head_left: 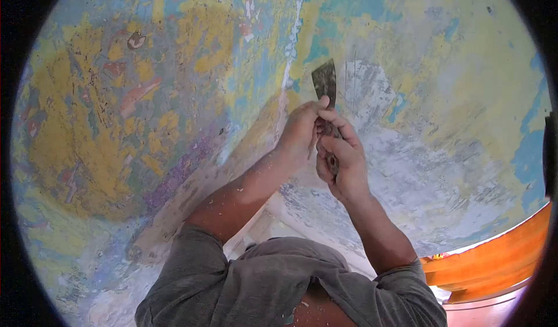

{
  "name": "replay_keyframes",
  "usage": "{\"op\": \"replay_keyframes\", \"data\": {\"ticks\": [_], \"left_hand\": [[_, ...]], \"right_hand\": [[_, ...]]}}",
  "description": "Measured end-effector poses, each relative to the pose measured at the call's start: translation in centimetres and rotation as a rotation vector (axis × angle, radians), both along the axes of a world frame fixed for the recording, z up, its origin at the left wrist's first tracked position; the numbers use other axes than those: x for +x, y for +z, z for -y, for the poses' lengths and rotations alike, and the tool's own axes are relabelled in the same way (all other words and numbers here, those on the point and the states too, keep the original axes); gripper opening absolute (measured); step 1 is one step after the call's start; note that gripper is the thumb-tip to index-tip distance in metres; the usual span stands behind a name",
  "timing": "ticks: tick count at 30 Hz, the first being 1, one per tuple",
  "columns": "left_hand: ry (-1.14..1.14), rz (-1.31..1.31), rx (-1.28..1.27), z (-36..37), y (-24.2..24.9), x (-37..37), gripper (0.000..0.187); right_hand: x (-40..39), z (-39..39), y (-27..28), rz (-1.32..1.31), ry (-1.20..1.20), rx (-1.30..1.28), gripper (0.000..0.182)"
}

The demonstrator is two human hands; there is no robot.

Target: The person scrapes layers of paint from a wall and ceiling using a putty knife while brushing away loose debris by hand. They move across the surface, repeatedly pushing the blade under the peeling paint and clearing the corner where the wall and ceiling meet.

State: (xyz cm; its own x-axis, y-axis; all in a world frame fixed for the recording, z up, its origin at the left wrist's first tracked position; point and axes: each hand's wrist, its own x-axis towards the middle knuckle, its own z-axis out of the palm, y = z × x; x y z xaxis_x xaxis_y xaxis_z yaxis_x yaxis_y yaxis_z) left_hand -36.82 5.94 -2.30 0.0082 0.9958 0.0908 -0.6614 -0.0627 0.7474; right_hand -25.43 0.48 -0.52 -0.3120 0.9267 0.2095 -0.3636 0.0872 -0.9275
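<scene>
A putty knife with a dark, stained, flared blade points up in front of me, before the patchy painted wall. My right hand is wrapped round its handle, whose end shows below the fingers. My left hand is closed at the top of the handle, with the thumb by the base of the blade. What lies inside the left fingers is partly hidden. Pale flecks cling to the left forearm.
Two wall faces meet at a corner line with chipped white edges. Bare grey-white patches show between yellow, blue and purple paint. Orange cloth hangs at the lower right.
</scene>
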Motion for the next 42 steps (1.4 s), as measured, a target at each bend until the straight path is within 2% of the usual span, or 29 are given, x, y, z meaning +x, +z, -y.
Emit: {"op": "replay_keyframes", "data": {"ticks": [1,3,4,7,9,11,12,15,16,17,20,22,24,25,26,30,31,33,34,35,37,38,39,41,42], "left_hand": [[-0.003,0.001,-0.005,-0.4,0.6,-0.3,0.025],[-0.002,-0.096,0.145,-2.8,1.9,-2.1,0.026],[-0.204,0.033,0.255,-4.1,2.5,-3.4,0.026],[-0.101,0.087,0.238,-2.2,2.2,-2.7,0.029],[-0.067,0.141,0.185,-0.8,-0.4,-1.2,0.027],[-0.039,0.043,-0.079,0.1,-1.0,-0.6,0.024],[-0.129,0.037,0.112,-1.2,-2.0,-1.3,0.023],[-0.141,0.01,0.171,-4.0,-0.4,-3.7,0.022],[-0.184,0.09,0.229,-4.2,0.0,-4.0,0.023],[-0.18,0.087,0.234,-3.9,0.0,-3.7,0.023],[-0.116,0.074,0.251,-1.4,-1.2,-1.5,0.025],[-0.076,-0.005,-0.011,-0.8,-1.3,-0.6,0.027],[-0.032,-0.015,0.075,-1.8,0.3,-0.9,0.027],[0.009,-0.027,0.158,-2.6,1.2,-1.3,0.027],[-0.132,-0.039,0.178,-4.2,1.6,-2.9,0.028],[-0.122,0.046,0.248,-1.5,1.7,-2.2,0.026],[-0.12,0.044,0.253,-0.7,1.2,-1.5,0.026],[-0.058,-0.038,0.026,-0.5,0.8,-0.6,0.027],[-0.191,0.063,0.138,-1.8,0.7,-1.0,0.029],[-0.201,0.06,0.129,-3.3,0.8,-1.4,0.029],[-0.169,0.023,0.226,-4.2,3.7,-2.6,0.031],[-0.236,-0.077,0.224,-3.9,4.6,-4.1,0.03],[-0.234,-0.08,0.227,-3.1,4.9,-3.6,0.03],[-0.042,-0.017,0.176,-1.0,4.4,-1.6,0.029],[-0.083,0.055,0.182,-1.9,2.1,-1.0,0.028]], "right_hand": [[0.0,-0.8,0.9,0.001,-0.003,-0.005,0.047],[-0.3,-3.1,4.0,0.055,0.064,0.027,0.043],[-0.5,-3.5,5.1,0.003,0.12,0.018,0.043],[-1.2,-2.0,4.6,0.055,0.075,0.029,0.043],[-0.4,0.1,0.7,0.061,0.027,0.01,0.042],[-0.5,-0.3,0.0,0.072,-0.014,0.002,0.042],[-0.9,-0.9,0.4,0.09,-0.031,0.022,0.044],[-1.0,-2.5,2.7,0.107,0.015,0.046,0.047],[-1.4,-2.5,3.5,0.058,0.048,0.016,0.048],[-1.7,-2.5,4.0,0.008,0.082,-0.009,0.05],[-0.6,-0.1,0.6,0.028,0.036,0.01,0.044],[-0.5,-0.1,0.6,0.026,0.005,0.016,0.044],[-0.3,-0.7,1.4,0.016,-0.045,-0.009,0.044],[-0.6,-2.2,2.8,-0.031,0.027,0.008,0.044],[-0.6,-2.9,3.9,-0.076,0.103,0.032,0.044],[-0.9,-0.9,3.7,-0.076,0.091,0.012,0.044],[-0.3,0.4,2.0,-0.086,0.061,0.006,0.045],[-0.2,0.2,1.7,-0.091,0.037,0.015,0.045],[-0.5,-0.3,2.5,-0.1,0.034,0.027,0.045],[-0.7,-0.8,3.1,-0.114,0.025,0.03,0.045],[-1.2,-1.9,4.8,-0.14,0.051,0.044,0.045],[-1.4,-1.9,5.8,-0.146,0.076,0.042,0.046],[-1.6,-2.0,6.3,-0.152,0.105,0.044,0.046],[-0.8,-0.6,4.2,-0.124,0.087,0.061,0.048],[-0.5,-0.2,3.2,-0.094,0.066,0.082,0.049]]}}
